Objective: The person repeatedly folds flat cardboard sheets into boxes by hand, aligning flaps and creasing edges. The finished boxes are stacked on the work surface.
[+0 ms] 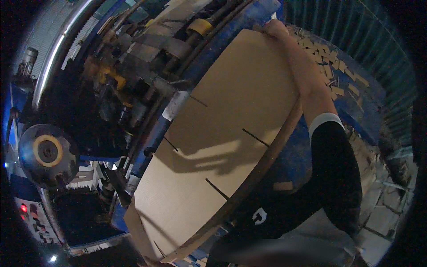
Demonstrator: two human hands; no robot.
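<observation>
Apparently the slot cutting is done on this cardboard [249,75], which is lying mid-frame; the right hand [276,31] is gripping its upper end. What remains, and the left hand's grip, I cannot tell.

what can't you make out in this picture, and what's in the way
All in the head view:
- Right hand: fingertips too small and dark to tell the grip.
- Cardboard: the top sheet hides what lies beneath.
- Scraps: partly hidden behind the right forearm.
- Machine parts: blurred and dim.
</observation>
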